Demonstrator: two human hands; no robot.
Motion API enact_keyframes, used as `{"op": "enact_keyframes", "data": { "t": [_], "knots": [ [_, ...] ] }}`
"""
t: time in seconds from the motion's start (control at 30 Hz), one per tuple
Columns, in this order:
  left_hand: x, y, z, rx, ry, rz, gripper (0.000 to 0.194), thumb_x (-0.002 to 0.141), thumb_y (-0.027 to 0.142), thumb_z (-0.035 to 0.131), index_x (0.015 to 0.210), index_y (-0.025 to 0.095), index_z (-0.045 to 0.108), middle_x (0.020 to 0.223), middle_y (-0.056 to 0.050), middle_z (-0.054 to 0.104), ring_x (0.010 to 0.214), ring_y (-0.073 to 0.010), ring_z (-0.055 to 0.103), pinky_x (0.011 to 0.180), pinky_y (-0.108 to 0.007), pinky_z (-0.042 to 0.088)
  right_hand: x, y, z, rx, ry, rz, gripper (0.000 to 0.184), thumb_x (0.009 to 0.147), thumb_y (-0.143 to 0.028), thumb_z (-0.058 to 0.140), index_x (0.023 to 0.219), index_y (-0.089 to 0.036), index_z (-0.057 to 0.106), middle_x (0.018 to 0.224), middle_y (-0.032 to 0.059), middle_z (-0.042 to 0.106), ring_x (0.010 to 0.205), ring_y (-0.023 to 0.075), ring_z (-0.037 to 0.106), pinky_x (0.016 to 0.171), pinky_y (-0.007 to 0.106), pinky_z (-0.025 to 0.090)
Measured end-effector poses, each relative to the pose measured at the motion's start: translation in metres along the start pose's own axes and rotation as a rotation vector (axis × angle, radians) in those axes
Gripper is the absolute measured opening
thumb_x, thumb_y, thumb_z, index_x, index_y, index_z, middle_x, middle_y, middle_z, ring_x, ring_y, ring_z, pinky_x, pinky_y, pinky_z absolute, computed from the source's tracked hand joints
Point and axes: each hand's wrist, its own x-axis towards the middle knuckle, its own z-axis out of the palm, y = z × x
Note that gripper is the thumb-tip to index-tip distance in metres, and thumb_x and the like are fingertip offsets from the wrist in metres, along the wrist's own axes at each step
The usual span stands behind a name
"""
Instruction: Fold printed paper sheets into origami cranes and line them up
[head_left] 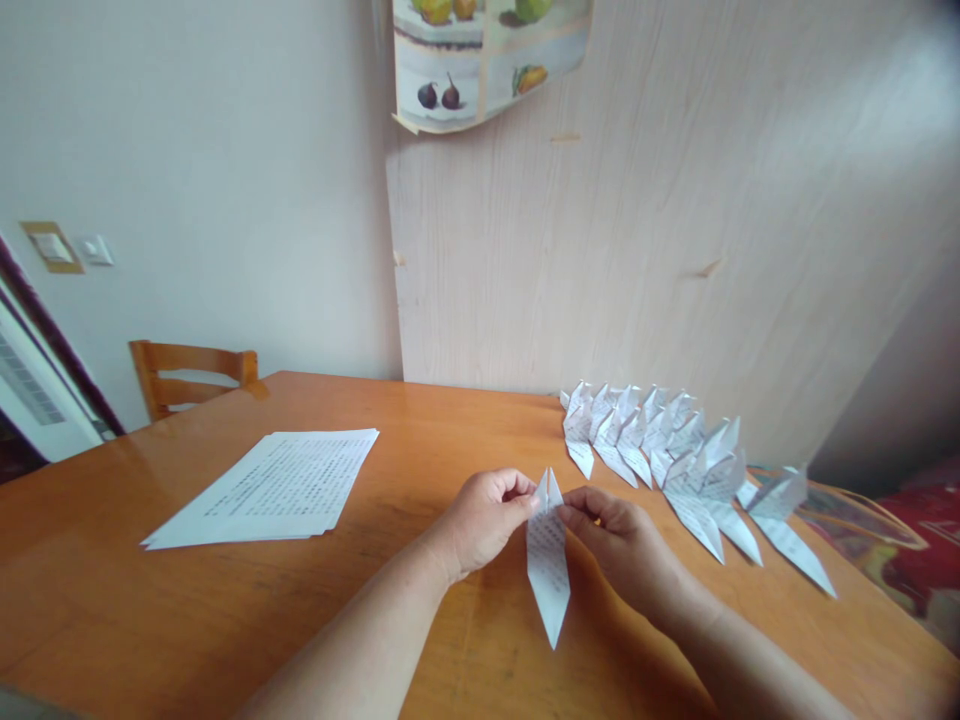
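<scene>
Between my two hands is a narrow piece of folded paper (549, 560) with printed text, pointed at its lower end and split into two tips at the top. My left hand (491, 515) pinches its upper left edge between thumb and fingers. On the opposite edge, my right hand (611, 525) pinches it a little below the tips. The folded paper is held over the wooden table (300, 620), and I cannot tell whether its lower point touches the surface.
Several folded paper figures (682, 440) stand in rows at the back right, one figure (784, 510) nearer the right edge. A stack of printed sheets (277, 485) lies on the left. Beyond the table are a wooden chair (195, 365) and a wall with a fruit poster (480, 60).
</scene>
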Motion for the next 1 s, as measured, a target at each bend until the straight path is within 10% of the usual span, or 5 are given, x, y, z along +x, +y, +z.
{"op": "enact_keyframes", "data": {
  "t": [1.0],
  "knots": [
    [0.004, -0.019, -0.006, 0.389, -0.033, 0.05, 0.024, 0.085, 0.034, 0.059, 0.072, 0.016, 0.066, 0.061, 0.005, 0.047, 0.06, -0.0119, 0.042, 0.057, -0.023, 0.03, -0.001, 0.0, -0.001, -0.288, -0.001, -0.016, 0.018, 0.087, -0.03, 0.055, 0.081, -0.022, 0.071, 0.071, -0.0001, 0.068, 0.067, 0.0187, 0.06, 0.059, 0.027, 0.04]
  ]
}}
